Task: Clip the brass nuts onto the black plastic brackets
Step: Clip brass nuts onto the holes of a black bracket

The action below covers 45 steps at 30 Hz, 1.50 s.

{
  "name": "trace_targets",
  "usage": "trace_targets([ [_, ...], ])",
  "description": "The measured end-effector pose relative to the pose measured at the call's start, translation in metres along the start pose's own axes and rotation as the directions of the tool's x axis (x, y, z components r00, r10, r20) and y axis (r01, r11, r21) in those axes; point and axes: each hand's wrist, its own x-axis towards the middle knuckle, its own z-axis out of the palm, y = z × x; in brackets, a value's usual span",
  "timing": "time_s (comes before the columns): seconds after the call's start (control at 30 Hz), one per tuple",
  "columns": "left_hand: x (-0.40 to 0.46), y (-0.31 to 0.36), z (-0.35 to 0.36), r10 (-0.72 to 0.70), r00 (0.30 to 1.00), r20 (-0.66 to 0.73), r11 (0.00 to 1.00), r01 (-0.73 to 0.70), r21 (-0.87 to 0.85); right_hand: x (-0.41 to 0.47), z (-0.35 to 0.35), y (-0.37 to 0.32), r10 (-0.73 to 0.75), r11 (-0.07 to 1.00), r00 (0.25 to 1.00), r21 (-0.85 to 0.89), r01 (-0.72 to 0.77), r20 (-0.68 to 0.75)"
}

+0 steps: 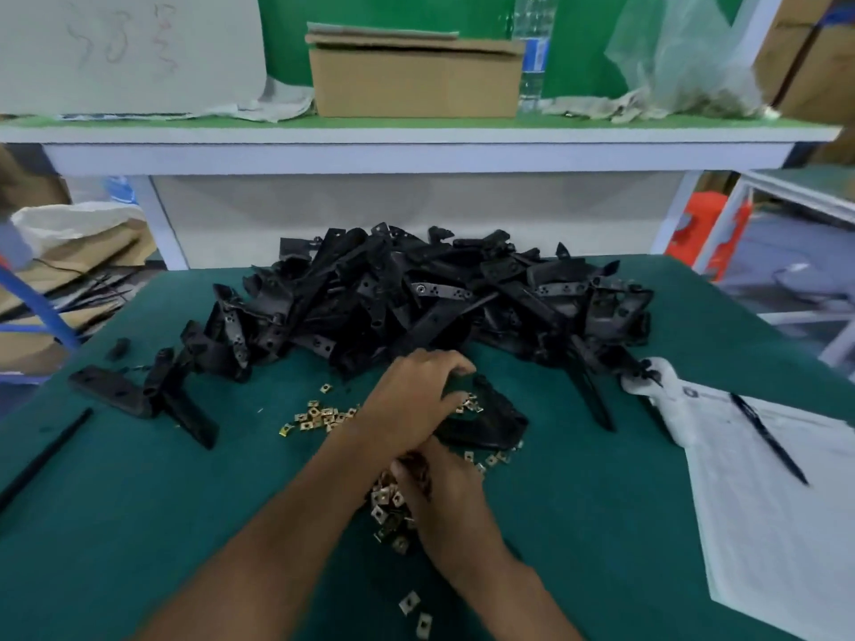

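A big heap of black plastic brackets (416, 298) fills the far half of the green table (139, 492). My left hand (412, 400) reaches across and grips one black bracket (490, 418) lying in front of the heap; a brass nut (469, 402) shows at its fingertips. My right hand (444, 497) lies just below it, fingers curled over a small pile of brass nuts (391, 511). More loose nuts (319, 416) are scattered to the left, and two nuts (416, 613) lie near my forearms.
A separate bracket (139, 390) and a thin black rod (46, 455) lie at the left. White paper sheets (777, 501) with a black pen (768, 439) cover the right side. A shelf behind carries a cardboard box (414, 76) and a water bottle (534, 48).
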Motion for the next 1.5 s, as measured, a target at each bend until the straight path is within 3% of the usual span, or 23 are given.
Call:
trace_targets([
  [0.2, 0.053, 0.03, 0.016, 0.068, 0.928, 0.367, 0.976, -0.139, 0.169, 0.006, -0.007, 0.004, 0.133, 0.982, 0.987, 0.145, -0.119, -0.087],
  [0.4, 0.054, 0.005, 0.011, 0.054, 0.919, 0.39, 0.994, -0.086, 0.064, 0.01, -0.01, 0.0, 0.269, 0.845, 0.959, 0.456, -0.278, 0.086],
  [0.5, 0.054, -0.001, 0.026, 0.072, 0.887, 0.456, 0.978, -0.153, 0.145, 0.011, -0.006, -0.008, 0.202, 0.686, 0.962, 0.675, -0.273, 0.184],
  [0.57, 0.058, -0.001, 0.039, 0.072, 0.868, 0.492, 0.968, -0.179, 0.175, 0.011, -0.007, -0.013, 0.181, 0.632, 0.959, 0.721, -0.285, 0.22],
  [0.7, 0.062, 0.0, 0.04, 0.13, 0.887, 0.444, 0.954, -0.234, 0.189, 0.014, -0.018, -0.017, 0.222, 0.613, 0.942, 0.715, -0.336, 0.253],
  [0.8, 0.059, 0.004, 0.021, 0.212, 0.941, 0.262, 0.943, -0.268, 0.199, 0.014, -0.023, -0.019, 0.288, 0.576, 0.923, 0.723, -0.381, 0.257],
  [0.97, 0.035, 0.003, -0.063, 0.154, 0.986, 0.067, 0.947, -0.166, 0.274, 0.014, -0.03, -0.02, 0.306, 0.351, 0.885, 0.822, -0.448, 0.352],
  [1.1, -0.039, -0.018, -0.123, 0.072, 0.969, -0.238, 0.995, -0.084, -0.043, 0.012, -0.033, -0.015, 0.318, 0.262, 0.867, 0.843, -0.47, 0.385],
  [1.17, -0.082, -0.025, -0.136, -0.064, 0.921, -0.385, 0.962, -0.045, -0.269, 0.013, -0.035, -0.012, 0.333, 0.236, 0.865, 0.855, -0.462, 0.375],
  [1.2, -0.1, -0.03, -0.136, -0.159, 0.889, -0.429, 0.902, -0.046, -0.429, 0.015, -0.035, -0.01, 0.341, 0.222, 0.863, 0.86, -0.459, 0.372],
  [1.27, -0.122, -0.039, -0.123, -0.329, 0.857, -0.397, 0.644, -0.104, -0.758, 0.02, -0.036, -0.01, 0.362, 0.181, 0.854, 0.87, -0.459, 0.375],
  [1.33, -0.133, -0.045, -0.099, -0.438, 0.862, -0.256, 0.393, -0.072, -0.917, 0.028, -0.035, -0.011, 0.38, 0.15, 0.847, 0.879, -0.453, 0.372],
  [1.37, -0.135, -0.045, -0.085, -0.451, 0.87, -0.198, 0.333, -0.042, -0.942, 0.032, -0.034, -0.013, 0.383, 0.154, 0.849, 0.881, -0.447, 0.364],
  [1.5, -0.137, -0.042, -0.041, -0.403, 0.896, -0.187, 0.499, 0.044, -0.865, 0.043, -0.032, -0.021, 0.346, 0.272, 0.865, 0.844, -0.463, 0.363],
])
